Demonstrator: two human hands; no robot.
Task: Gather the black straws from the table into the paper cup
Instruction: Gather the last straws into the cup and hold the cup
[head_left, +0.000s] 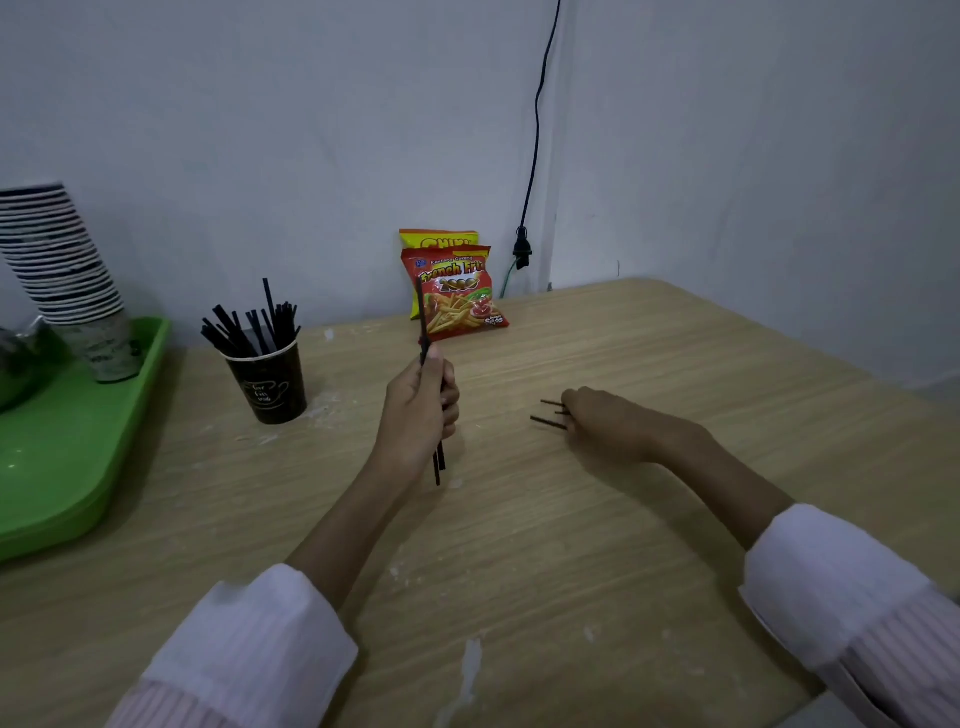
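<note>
A black paper cup (269, 384) stands at the left of the wooden table, with several black straws (253, 325) sticking up out of it. My left hand (420, 410) is raised right of the cup and grips a few black straws (424, 332) held nearly upright. My right hand (608, 421) rests low on the table, its fingers closed over a few black straws (549, 414) whose ends poke out to the left.
A green tray (67, 457) at the left edge carries a tall stack of paper cups (62, 260). Two snack bags (454, 291) lean against the wall at the back. A black cable with a plug (522, 249) hangs down the wall.
</note>
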